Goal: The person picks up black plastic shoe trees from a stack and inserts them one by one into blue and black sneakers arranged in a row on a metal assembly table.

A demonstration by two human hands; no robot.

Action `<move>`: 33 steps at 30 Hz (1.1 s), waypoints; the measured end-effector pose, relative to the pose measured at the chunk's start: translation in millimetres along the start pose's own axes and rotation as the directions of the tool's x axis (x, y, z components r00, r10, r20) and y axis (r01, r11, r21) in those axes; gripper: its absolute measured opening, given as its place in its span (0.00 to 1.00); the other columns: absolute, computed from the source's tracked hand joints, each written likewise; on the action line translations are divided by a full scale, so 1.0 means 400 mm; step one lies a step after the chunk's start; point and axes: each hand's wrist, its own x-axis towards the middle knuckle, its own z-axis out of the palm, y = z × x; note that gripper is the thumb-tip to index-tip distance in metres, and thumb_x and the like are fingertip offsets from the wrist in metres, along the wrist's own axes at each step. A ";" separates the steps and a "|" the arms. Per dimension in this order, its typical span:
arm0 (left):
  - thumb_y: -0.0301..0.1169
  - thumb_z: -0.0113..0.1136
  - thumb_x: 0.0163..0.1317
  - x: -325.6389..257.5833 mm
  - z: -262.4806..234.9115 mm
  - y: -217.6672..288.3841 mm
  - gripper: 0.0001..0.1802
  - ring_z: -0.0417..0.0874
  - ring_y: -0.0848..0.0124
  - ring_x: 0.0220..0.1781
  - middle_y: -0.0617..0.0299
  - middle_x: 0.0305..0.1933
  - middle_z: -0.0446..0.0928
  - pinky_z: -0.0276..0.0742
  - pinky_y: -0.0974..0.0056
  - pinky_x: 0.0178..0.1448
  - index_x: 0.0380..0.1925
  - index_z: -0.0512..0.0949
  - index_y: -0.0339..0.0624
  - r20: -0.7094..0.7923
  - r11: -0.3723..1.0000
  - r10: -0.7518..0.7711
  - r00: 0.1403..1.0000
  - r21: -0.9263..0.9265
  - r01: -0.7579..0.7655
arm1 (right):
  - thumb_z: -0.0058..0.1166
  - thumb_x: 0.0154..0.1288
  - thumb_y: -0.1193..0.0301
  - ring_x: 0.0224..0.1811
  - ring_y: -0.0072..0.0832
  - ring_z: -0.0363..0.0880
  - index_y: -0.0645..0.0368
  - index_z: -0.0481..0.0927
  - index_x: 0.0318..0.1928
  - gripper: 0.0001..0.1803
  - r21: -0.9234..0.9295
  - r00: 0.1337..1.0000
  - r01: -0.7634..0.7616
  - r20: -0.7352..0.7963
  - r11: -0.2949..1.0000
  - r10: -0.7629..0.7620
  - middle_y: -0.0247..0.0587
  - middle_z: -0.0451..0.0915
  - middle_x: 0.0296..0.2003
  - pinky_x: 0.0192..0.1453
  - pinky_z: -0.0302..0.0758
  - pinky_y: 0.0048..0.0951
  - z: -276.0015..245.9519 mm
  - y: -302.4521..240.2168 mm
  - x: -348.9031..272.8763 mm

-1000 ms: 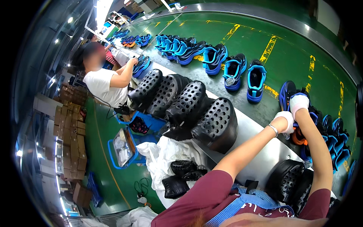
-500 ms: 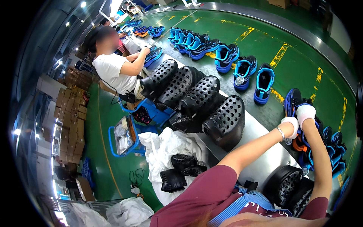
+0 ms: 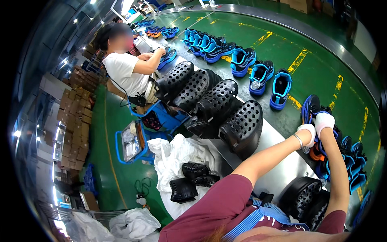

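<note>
At the right side of the metal bench, both my hands, in white gloves, are at a blue-and-black sneaker point(image 3: 309, 105). My right hand point(image 3: 324, 122) is closed over its upper part. My left hand point(image 3: 307, 134), with a bracelet at the wrist, closes on it from the near side. The gloves hide part of the shoe, and most fingertips cannot be seen. Just beneath my hands are an orange-and-blue shoe point(image 3: 316, 154) and more blue-and-black sneakers point(image 3: 354, 161). Beyond, single sneakers point(image 3: 281, 89) stand in a row.
Large black perforated shoe-shaped forms point(image 3: 242, 129) line the bench's left edge; more forms point(image 3: 301, 195) sit close to my body. A white plastic sheet point(image 3: 165, 157) holds smaller black pieces point(image 3: 183, 190). A co-worker point(image 3: 125, 72) handles shoes at the far left, beside a blue cart point(image 3: 131, 141).
My view has shifted very slightly. Both hands stay at the same sneaker with hardly any visible movement, and the co-worker leans a little.
</note>
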 end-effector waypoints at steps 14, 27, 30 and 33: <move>0.45 0.66 0.47 -0.039 -0.031 0.005 0.22 0.84 0.58 0.48 0.52 0.45 0.83 0.81 0.59 0.51 0.39 0.85 0.44 -0.009 0.999 -0.040 0.999 0.020 0.040 | 0.51 0.61 0.56 0.43 0.47 0.81 0.57 0.83 0.39 0.18 0.203 0.984 0.177 -0.015 0.963 -0.178 0.52 0.82 0.38 0.49 0.76 0.42 -0.088 0.030 -0.091; 0.51 0.61 0.52 -0.051 -0.058 -0.001 0.24 0.86 0.58 0.44 0.51 0.41 0.84 0.82 0.60 0.48 0.38 0.85 0.43 0.035 0.985 -0.021 0.999 0.173 0.014 | 0.59 0.53 0.51 0.39 0.44 0.81 0.57 0.80 0.35 0.21 0.115 0.943 0.331 -0.057 0.937 -0.327 0.46 0.80 0.35 0.43 0.77 0.42 -0.075 0.174 -0.352; 0.52 0.62 0.52 -0.043 -0.037 -0.011 0.25 0.86 0.59 0.44 0.52 0.42 0.84 0.82 0.60 0.48 0.38 0.85 0.42 -0.008 0.982 -0.018 1.000 0.188 0.019 | 0.60 0.52 0.50 0.42 0.42 0.80 0.56 0.79 0.41 0.24 0.034 0.935 0.354 0.016 0.935 -0.354 0.44 0.79 0.40 0.45 0.77 0.39 -0.047 0.161 -0.359; 0.52 0.65 0.50 -0.050 -0.029 -0.006 0.26 0.86 0.58 0.45 0.52 0.42 0.84 0.82 0.59 0.48 0.37 0.85 0.41 -0.034 0.986 -0.039 0.999 0.159 0.044 | 0.60 0.53 0.49 0.43 0.41 0.81 0.56 0.79 0.41 0.24 0.057 0.914 0.401 0.045 0.914 -0.403 0.43 0.79 0.41 0.46 0.77 0.39 -0.025 0.171 -0.337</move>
